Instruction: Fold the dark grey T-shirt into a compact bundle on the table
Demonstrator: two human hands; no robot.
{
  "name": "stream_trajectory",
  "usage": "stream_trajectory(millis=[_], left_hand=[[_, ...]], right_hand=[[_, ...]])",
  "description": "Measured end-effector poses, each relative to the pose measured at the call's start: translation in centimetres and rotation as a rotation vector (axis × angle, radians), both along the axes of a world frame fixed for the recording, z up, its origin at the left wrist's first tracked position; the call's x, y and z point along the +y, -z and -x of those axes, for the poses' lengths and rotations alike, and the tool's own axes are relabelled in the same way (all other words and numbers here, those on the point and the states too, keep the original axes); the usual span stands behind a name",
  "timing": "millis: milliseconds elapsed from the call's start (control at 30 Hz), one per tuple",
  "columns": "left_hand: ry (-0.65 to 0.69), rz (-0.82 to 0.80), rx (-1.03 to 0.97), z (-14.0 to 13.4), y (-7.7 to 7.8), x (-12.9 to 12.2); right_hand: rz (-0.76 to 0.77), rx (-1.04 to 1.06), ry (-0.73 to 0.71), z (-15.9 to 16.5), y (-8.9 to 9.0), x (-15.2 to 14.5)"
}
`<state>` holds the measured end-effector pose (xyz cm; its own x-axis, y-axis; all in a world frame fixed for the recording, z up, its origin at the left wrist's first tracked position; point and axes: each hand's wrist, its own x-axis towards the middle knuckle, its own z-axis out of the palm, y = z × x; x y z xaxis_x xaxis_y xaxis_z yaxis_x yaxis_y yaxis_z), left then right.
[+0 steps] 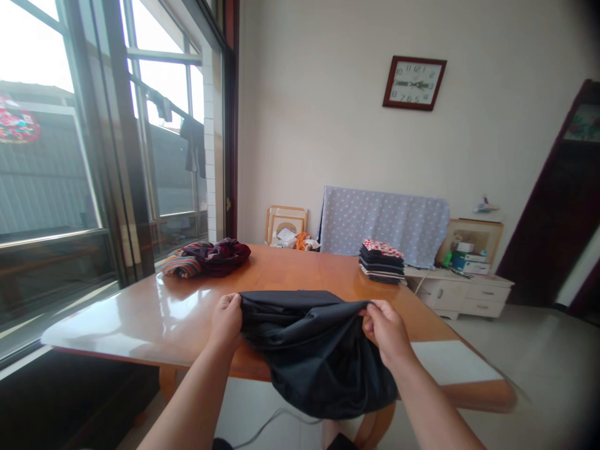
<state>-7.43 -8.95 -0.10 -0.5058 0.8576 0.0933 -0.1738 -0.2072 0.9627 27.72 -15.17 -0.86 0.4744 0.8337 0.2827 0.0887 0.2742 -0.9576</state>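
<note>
A large piece of smooth black cloth [323, 369] hangs between two bare hands at the lower centre of the frame, before the near edge of a glossy orange-brown wooden table [281, 264]; whether it touches the tabletop cannot be told. The left hand [228, 319] pinches its upper left corner, thumb uppermost, the other fingers partly hidden; the right hand [385, 328] pinches its upper right edge between thumb and curled fingers. The step in hand appears to be holding the cloth outspread, its top edge drawn out and its lower part sagging in folds. The next move would seem to call for both pinches to hold and the slack to clear the table edge. A neat stack of dark folded fabrics topped with red-and-white cloth [382, 265] stands right of centre; a crumpled maroon and striped textile heap [220, 257] lies at centre left.
</note>
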Motion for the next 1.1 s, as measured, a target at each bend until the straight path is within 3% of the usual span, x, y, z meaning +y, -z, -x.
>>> stream_trajectory(millis=[167,333,433,567,700,733,800,933,1000,1100], left_hand=[[-0.091,0.055,-0.207,1.2,-0.8,0.3],[-0.228,0.103,-0.303,2.8,-1.5,0.8],[-0.216,0.079,-0.253,2.9,-1.6,0.7],[-0.136,0.037,-0.129,1.9,-1.2,0.4],[-0.256,-0.109,0.297,-0.2,-1.5,-0.9],[-0.253,-0.156,0.411,-0.9,-1.6,-1.4],[-0.092,-0.211,0.508,-2.4,-1.7,-2.3],[0.398,-0.228,0.691,-5.2,-0.8,-3.2],[0.431,-0.262,0.885,-6.0,0.1,-3.1],[0.300,-0.263,1.165,-6.6,1.5,-2.3]], right_hand=[[-0.239,0.406,0.097,-4.7,-1.1,1.6],[-0.416,0.510,0.161,-8.2,-2.2,2.8],[-0.397,0.507,0.227,-9.2,-1.5,3.2],[-0.198,0.350,0.361,-9.0,0.9,3.2],[-0.188,0.071,0.453,-6.8,1.8,2.4],[-0.189,0.005,0.434,-5.8,1.6,2.1],[-0.138,-0.143,0.316,-3.5,0.9,1.3],[0.029,-0.331,-0.228,1.2,0.0,-0.1],[0.092,-0.430,-0.434,2.6,0.4,-0.3],[0.079,-0.405,-0.414,3.3,1.3,0.1]])
